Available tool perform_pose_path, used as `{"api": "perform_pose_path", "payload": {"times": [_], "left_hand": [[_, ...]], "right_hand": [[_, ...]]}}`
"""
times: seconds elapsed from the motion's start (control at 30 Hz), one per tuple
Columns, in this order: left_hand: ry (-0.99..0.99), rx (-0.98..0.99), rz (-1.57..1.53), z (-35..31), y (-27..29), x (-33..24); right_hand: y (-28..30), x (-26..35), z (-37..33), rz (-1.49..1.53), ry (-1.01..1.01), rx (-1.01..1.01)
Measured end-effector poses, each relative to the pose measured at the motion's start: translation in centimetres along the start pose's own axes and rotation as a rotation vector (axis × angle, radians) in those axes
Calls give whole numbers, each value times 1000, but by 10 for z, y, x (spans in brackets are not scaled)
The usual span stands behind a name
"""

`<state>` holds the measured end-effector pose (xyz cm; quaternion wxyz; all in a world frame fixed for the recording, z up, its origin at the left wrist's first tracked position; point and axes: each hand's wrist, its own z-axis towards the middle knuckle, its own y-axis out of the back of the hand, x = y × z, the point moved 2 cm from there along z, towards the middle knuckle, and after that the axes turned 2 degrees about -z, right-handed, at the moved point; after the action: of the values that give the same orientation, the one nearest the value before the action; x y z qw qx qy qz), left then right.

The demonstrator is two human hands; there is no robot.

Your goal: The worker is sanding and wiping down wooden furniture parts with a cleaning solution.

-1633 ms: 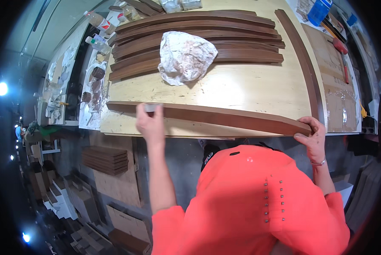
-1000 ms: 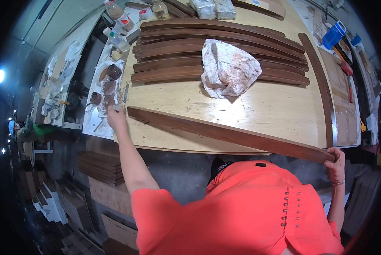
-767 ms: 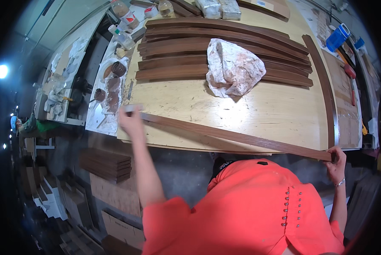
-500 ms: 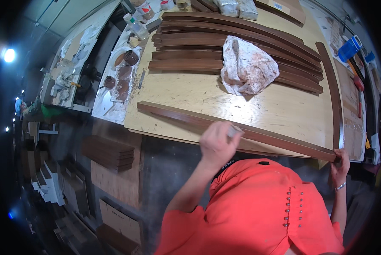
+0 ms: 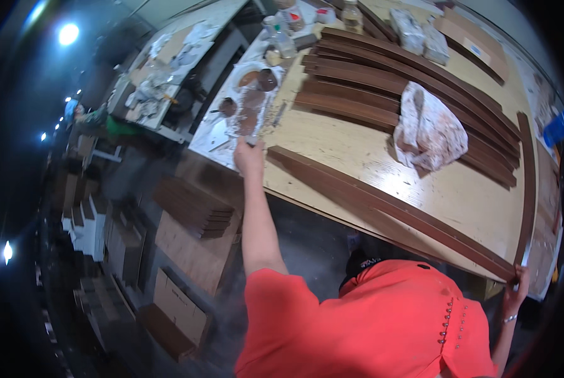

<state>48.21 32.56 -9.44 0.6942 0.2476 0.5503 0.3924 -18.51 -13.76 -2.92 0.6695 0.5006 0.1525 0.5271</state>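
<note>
A long dark-brown wooden strip lies slantwise along the table's near edge. At its right end my right hand is closed, fingers against the tip. My left hand is stretched out beyond the strip's left end, closed on a small grey pad that mostly hides in the fingers. Just past that hand are a stained white sheet and two small dark cups, one nearer than the other. A stained white cloth rests on several more brown strips.
Another brown strip lies along the table's right side. Bottles and wrapped white blocks stand at the back. On the floor to the left are a stack of brown boards and cardboard pieces.
My left hand has moved from the middle of the strip to beyond its left end, still holding the grey pad. My right hand stays at the right end. The whole view has shifted and tilted.
</note>
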Motion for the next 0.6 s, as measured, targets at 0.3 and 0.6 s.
{"api": "perform_pose_path", "payload": {"times": [0.3,0.6], "left_hand": [[-143,9,-66,-99,-4,-68],[-500,255,-525,-304,4,-237]], "right_hand": [[-9,-36,2,76,29,88],[-30,-59,26,264,61,90]]}}
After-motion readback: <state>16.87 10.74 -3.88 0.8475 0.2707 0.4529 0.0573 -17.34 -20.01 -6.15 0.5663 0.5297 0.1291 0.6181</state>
